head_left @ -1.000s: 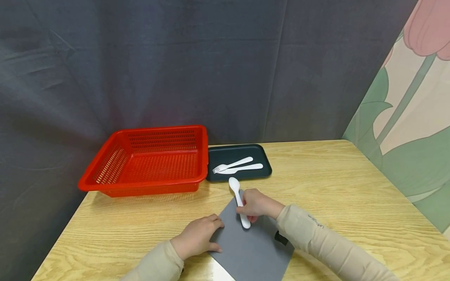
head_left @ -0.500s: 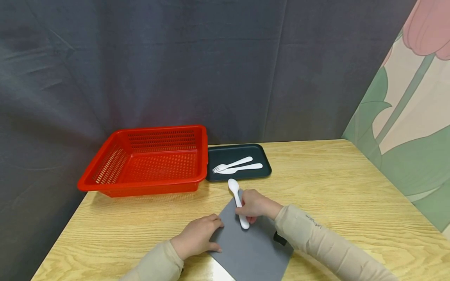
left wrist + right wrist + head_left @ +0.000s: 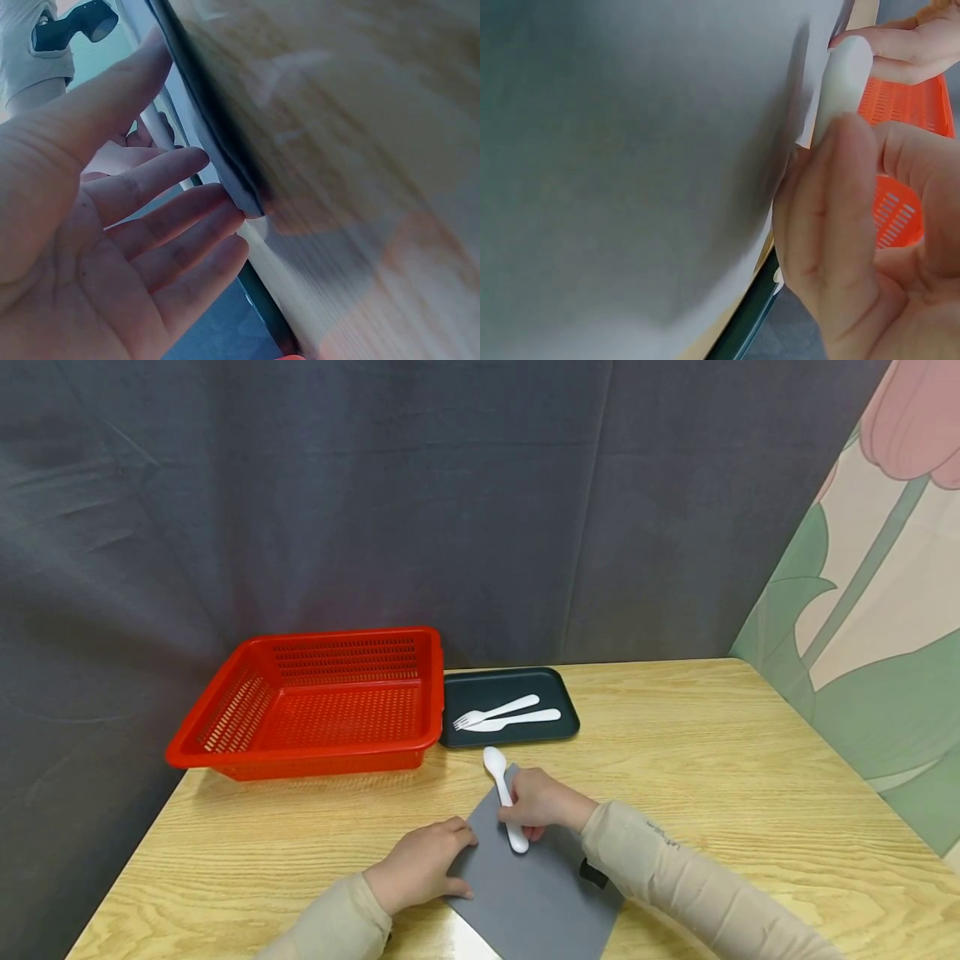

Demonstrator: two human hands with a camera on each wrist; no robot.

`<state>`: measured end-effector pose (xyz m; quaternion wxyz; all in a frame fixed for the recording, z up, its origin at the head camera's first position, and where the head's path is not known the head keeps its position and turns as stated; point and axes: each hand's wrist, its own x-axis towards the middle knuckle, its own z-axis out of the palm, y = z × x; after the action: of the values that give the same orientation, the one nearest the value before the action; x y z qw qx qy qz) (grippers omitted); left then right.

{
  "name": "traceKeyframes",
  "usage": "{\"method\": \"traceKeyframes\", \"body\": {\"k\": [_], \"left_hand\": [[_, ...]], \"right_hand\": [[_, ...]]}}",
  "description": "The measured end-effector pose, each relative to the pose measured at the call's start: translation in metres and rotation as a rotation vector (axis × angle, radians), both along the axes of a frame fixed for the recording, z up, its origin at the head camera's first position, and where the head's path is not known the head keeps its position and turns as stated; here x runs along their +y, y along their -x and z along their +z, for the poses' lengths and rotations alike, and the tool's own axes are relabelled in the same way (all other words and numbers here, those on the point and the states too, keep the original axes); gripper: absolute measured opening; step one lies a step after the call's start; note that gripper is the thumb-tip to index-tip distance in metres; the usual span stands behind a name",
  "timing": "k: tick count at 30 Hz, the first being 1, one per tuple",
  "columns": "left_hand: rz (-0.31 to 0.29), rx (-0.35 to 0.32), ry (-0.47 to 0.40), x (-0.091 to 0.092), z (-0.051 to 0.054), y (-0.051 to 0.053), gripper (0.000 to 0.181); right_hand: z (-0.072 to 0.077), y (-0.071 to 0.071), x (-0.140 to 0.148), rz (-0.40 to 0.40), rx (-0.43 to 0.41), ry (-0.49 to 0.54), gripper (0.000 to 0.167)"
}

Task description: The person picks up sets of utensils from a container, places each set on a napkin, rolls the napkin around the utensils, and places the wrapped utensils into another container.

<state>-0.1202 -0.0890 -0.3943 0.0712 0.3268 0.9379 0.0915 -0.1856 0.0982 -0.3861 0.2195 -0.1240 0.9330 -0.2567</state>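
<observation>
A white spoon (image 3: 496,763) is pinched at its handle by the right hand (image 3: 538,800), bowl pointing toward the dark tray. It lies over a grey sheet (image 3: 540,893) set diagonally on the table. In the right wrist view the thumb and fingers of the right hand (image 3: 847,225) grip the white handle (image 3: 844,79) just above the grey surface. The left hand (image 3: 423,866) rests at the sheet's left edge with thumb and fingers spread. The left wrist view shows the fingers of the left hand (image 3: 135,217) relaxed, their tips at the sheet's edge.
A red perforated basket (image 3: 337,758) stands at the back left. Beside it, a dark tray (image 3: 510,683) holds a white fork (image 3: 498,711) and a white knife (image 3: 517,720). A dark curtain (image 3: 405,510) hangs behind the wooden table (image 3: 712,752).
The right hand and the spoon have shifted slightly left and toward the near side, away from the tray. The left hand has stayed in place.
</observation>
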Motion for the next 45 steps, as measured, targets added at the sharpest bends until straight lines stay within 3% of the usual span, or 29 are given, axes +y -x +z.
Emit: {"method": "traceKeyframes", "body": {"k": [45], "left_hand": [[0.001,-0.001,-0.008,-0.0001,0.0003,-0.0003,0.053]], "right_hand": [[-0.0088,0.0011,-0.0074,-0.053,0.014,0.064,0.023]]}}
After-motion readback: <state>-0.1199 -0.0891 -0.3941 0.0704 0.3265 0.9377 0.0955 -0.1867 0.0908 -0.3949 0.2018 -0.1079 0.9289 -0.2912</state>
